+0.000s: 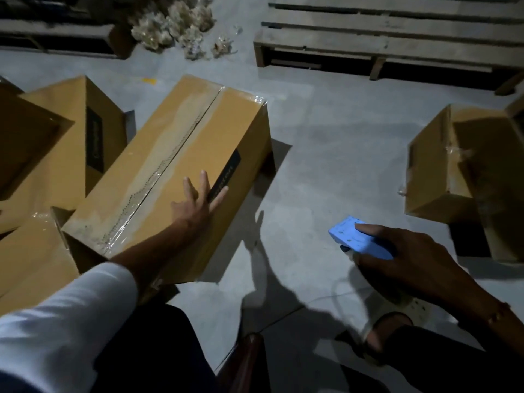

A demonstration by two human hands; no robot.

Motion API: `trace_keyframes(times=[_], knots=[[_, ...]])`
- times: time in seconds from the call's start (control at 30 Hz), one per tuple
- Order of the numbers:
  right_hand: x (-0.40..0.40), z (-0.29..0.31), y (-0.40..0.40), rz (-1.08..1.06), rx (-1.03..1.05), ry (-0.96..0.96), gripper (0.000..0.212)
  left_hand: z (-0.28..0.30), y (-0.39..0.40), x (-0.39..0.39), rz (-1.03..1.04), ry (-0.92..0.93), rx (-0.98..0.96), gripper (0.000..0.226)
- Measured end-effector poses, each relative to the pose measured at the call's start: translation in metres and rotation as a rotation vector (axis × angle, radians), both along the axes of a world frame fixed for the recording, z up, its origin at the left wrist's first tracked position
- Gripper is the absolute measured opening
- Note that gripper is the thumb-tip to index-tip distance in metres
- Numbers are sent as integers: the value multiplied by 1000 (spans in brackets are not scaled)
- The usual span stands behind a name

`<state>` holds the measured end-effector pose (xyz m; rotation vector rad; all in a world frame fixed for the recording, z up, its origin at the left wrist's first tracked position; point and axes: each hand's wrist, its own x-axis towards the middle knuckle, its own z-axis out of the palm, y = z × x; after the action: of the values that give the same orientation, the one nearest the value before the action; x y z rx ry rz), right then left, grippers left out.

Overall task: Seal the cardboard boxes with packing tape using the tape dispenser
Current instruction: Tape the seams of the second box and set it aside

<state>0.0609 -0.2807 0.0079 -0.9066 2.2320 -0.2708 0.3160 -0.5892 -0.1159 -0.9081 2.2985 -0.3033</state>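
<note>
Cardboard box (170,177) on the floor (326,154), our two hands at work, seen from our head cam.

We rest our left hand (195,204), fingers straight & spread, flat on the box top near its right edge, beside a black label (225,175); clear tape (158,177) runs along the centre seam. Our right hand (408,255) grips a blue tape dispenser (357,239) above the floor, well apart from the box. More boxes (51,154) touch it at left; an open box (465,177) sits at far right, w/ pallets (382,32) behind.
</note>
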Motion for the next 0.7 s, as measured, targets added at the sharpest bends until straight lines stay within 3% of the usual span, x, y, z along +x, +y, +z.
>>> trace_keyframes(times=[0.2, 0.3, 0.47, 0.53, 0.63, 0.7], knots=[[8, 2, -1, 50, 25, 33, 58, -8, 19, 90, -140, -122, 18, 125], [14, -1, -6, 71, 27, 32, 61, -9, 19, 96, -204, -157, 46, 130], [26, -5, -14, 92, 15, 2, 61, 6, -4, 89, -106, -122, 34, 125], [28, -6, -15, 84, 13, -13, 60, 11, -23, 76, -18, -76, 61, 113], [30, -5, -13, 62, 2, -29, 58, 19, -44, 33, 209, 177, 117, 74], [29, -3, -12, 33, -12, -36, 57, 24, -57, 5, 212, 106, 88, 65]])
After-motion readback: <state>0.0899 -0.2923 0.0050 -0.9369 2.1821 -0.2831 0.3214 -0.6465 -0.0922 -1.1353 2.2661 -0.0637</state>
